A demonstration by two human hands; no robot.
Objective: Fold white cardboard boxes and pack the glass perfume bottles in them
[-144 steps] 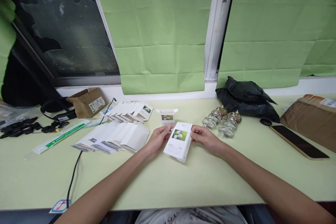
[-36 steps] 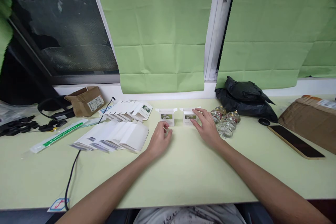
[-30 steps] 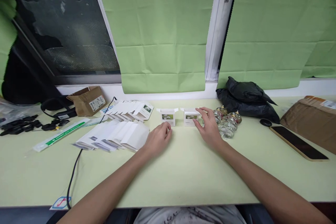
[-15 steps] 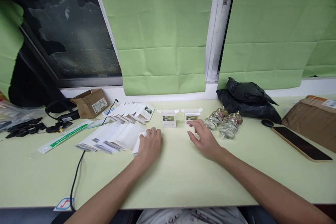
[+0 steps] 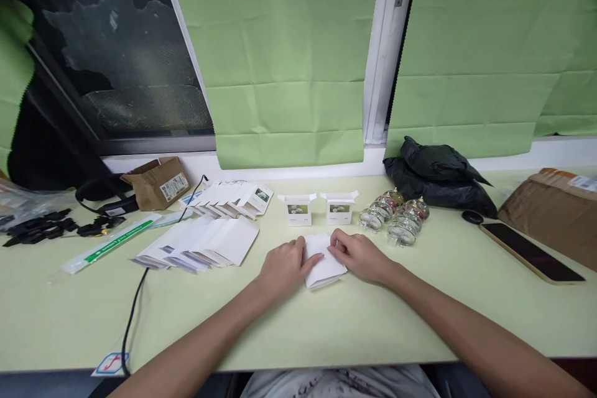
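Note:
A flat white folded carton (image 5: pixel 325 268) lies on the pale green table in front of me. My left hand (image 5: pixel 284 265) grips its left edge and my right hand (image 5: pixel 359 255) grips its upper right corner. Just behind it stand two small assembled white boxes with open top flaps, one on the left (image 5: pixel 297 209) and one on the right (image 5: pixel 339 207). To the left lies a fanned row of flat white cartons (image 5: pixel 200 245), and a second row (image 5: pixel 231 197) lies farther back.
Several small glass jars (image 5: pixel 394 216) cluster right of the boxes, in front of a black bag (image 5: pixel 438 175). A phone (image 5: pixel 530 251) and a brown parcel (image 5: pixel 555 211) lie at right. A cardboard box (image 5: pixel 158 181), black cable (image 5: pixel 133 298) and black parts (image 5: pixel 37 227) sit at left.
The carton I held was set upright beside the first box. My left hand then pulled a flat carton off the stack and brought it to the centre, where both hands now grip it.

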